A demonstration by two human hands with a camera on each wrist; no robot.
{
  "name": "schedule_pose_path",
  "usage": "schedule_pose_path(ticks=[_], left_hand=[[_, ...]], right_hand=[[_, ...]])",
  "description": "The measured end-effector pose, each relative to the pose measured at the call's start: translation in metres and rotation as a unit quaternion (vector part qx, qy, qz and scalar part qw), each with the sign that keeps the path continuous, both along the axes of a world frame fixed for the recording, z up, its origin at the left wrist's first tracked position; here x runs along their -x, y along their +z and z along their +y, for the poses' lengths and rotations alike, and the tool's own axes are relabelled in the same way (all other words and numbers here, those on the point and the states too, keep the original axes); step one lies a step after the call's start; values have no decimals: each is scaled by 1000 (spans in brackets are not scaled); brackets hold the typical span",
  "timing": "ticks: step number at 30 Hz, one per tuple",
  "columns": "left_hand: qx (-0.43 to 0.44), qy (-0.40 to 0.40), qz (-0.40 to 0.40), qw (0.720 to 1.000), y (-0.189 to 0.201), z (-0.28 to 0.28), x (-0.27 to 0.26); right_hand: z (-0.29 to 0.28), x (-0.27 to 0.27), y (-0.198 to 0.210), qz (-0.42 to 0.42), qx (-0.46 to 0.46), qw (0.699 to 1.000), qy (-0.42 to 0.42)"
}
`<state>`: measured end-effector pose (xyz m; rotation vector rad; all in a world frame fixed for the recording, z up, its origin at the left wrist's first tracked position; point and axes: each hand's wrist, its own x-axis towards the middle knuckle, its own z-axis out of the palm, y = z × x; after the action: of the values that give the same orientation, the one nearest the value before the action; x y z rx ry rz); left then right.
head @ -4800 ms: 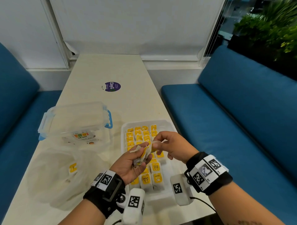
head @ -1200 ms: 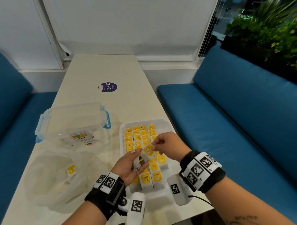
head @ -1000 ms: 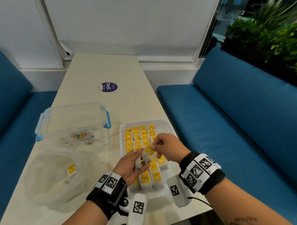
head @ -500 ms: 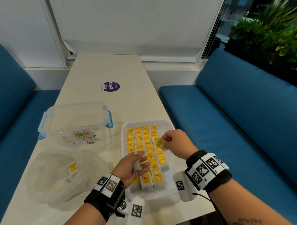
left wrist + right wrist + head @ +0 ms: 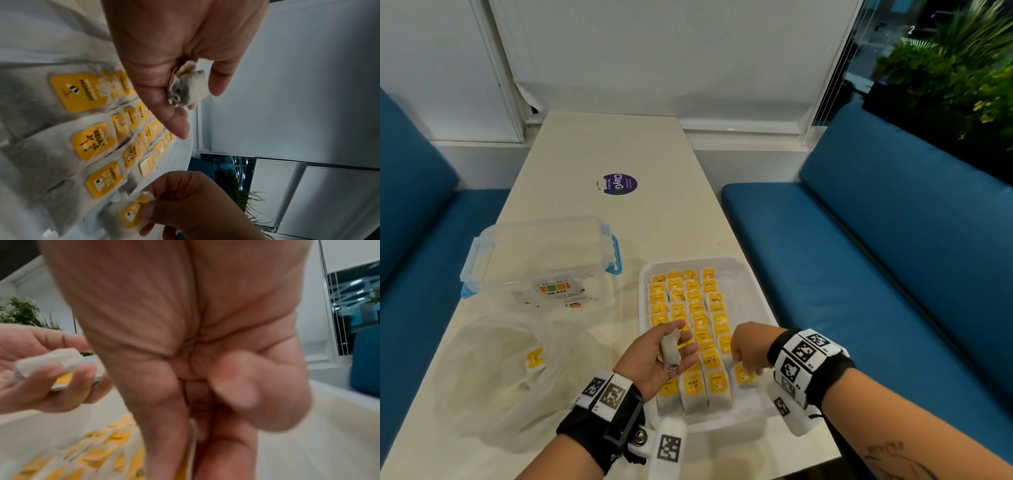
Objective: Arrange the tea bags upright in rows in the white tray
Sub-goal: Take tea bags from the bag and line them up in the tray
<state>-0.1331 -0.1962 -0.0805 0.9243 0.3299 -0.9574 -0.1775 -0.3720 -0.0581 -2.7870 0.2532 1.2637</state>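
The white tray [image 5: 755, 284] holds several rows of tea bags [image 5: 690, 301] with yellow tags, standing and leaning back. My left hand [image 5: 678, 342] is palm up over the tray's near left. Its thumb and fingers hold a crumpled tea bag [image 5: 670, 349] [image 5: 187, 87]. My right hand [image 5: 748, 370] points fingers down at the tray's near right. It pinches the top of a tea bag [image 5: 743, 375] [image 5: 133, 214] that stands at the near end of the rightmost row. In the right wrist view the right hand's fingers [image 5: 236, 394] are curled and blurred.
A clear lidded box with blue clips [image 5: 541, 260] stands left of the tray. A crumpled clear plastic bag [image 5: 510, 373] with a yellow-tagged tea bag [image 5: 534, 358] inside lies at the near left. A purple sticker [image 5: 619, 184] is on the table. Blue benches flank the table.
My right hand took a tea bag from my left hand, carried it right over the tray, then lowered it to the near right row. The left hand stayed, still holding a bag.
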Motion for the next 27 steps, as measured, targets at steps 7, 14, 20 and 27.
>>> schedule_pose_path(ticks=[7,14,20,27], left_hand=[[7,-6,-2,1000,-4,0,-2],[24,-8,-3,1000,-7,2,-2],[58,1,22,998,-4,6,-2],[110,19,60,992,-4,2,-4]], right_hand=[[0,-20,-6,-39,28,998,-47],[-3,-34,-19,-12,38,997,-61],[-4,-39,-8,-75,19,991,-106],[-6,-24,41,-334,-189,881,-276]])
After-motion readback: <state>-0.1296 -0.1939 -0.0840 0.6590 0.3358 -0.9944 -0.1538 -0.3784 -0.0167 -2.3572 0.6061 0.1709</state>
